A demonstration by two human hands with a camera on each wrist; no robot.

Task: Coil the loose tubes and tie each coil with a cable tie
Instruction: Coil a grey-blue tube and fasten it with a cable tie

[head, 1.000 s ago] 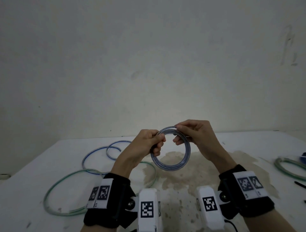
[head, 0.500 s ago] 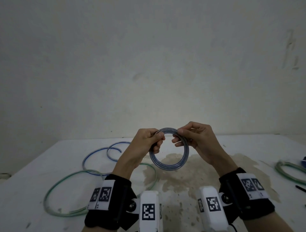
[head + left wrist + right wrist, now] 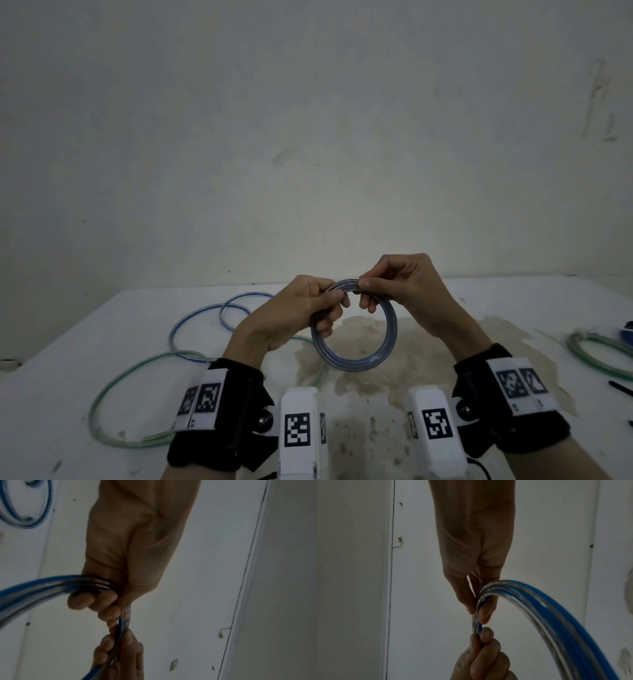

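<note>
A coil of clear tube with a blue stripe [image 3: 359, 356] hangs upright in the air above the white table [image 3: 445, 301]. My left hand [image 3: 301, 308] grips its upper left arc, fingers curled round the strands [image 3: 51, 586]. My right hand [image 3: 394, 284] pinches the top of the same coil between thumb and fingers [image 3: 486, 611]. The two hands almost touch at the top. The strands show close up in the right wrist view as blue and clear tube [image 3: 556, 609]. No cable tie is seen on the coil.
A loose blue-striped tube [image 3: 205, 315] and a loose green tube [image 3: 137, 387] lie on the table to the left. Another green coil [image 3: 596, 353] lies at the right edge, with a thin black item [image 3: 620, 387] near it. A brown stain [image 3: 376, 387] marks the middle.
The two hands have drawn closer together at the top of the coil. The coil stays in the air in much the same place.
</note>
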